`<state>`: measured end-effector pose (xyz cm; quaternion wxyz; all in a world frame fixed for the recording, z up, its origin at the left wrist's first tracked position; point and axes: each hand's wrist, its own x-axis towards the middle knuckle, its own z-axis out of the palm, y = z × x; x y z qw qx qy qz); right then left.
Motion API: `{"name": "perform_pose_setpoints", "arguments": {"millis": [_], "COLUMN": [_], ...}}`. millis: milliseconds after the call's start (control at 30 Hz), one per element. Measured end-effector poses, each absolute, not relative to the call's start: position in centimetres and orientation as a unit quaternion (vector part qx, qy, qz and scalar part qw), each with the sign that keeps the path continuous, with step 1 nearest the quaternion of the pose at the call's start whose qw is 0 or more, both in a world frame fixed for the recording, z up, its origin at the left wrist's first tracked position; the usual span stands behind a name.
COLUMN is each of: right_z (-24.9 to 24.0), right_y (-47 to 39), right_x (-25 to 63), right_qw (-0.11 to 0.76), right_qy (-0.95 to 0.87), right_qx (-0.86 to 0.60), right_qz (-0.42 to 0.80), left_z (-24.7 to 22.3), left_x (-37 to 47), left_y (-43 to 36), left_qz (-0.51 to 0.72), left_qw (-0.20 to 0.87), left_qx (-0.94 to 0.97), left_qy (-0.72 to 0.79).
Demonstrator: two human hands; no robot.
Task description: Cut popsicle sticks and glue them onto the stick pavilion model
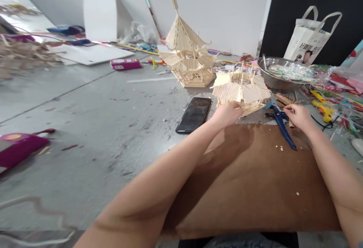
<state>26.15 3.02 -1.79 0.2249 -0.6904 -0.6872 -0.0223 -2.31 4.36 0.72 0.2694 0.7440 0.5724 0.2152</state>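
Note:
A small pavilion model built of thin wooden sticks [249, 93] stands at the far edge of a brown board. My left hand [228, 113] is closed on its near lower edge, with the fingertips partly hidden. Over the tool to the right, my right hand [299, 115] is pinched; whatever lies between thumb and finger is too small to make out. Beneath those fingers are blue-handled cutters [280, 125], resting partly on the board. Behind the small model rises a taller stick pavilion [187, 60] with a pointed roof. A black phone [194, 114] lies left of my left hand.
The brown board [249, 187] carries a few pale crumbs. At the right are a metal bowl [279, 83] with wrapped sticks, a yellow glue gun [323, 109] and a white bag [303, 45]. Purple packages [126, 64] and loose sticks [22, 58] lie leftward.

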Motion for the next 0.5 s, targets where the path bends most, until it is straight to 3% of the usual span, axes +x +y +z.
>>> {"name": "perform_pose_setpoints", "arguments": {"millis": [200,500], "right_z": [-2.1,-2.9], "right_y": [3.1,3.1], "right_x": [26.9,27.3], "right_qw": [0.192,0.140], "right_qy": [-0.697,-0.710], "right_qx": [-0.689,-0.680], "right_qz": [-0.052,-0.121], "left_z": [2.9,3.7], "left_x": [-2.7,-1.9], "left_y": [2.8,1.3], "left_qz": [0.091,0.089], "left_qw": [0.077,0.071], "left_qx": [0.800,0.894], "left_qy": [0.588,0.434]}}
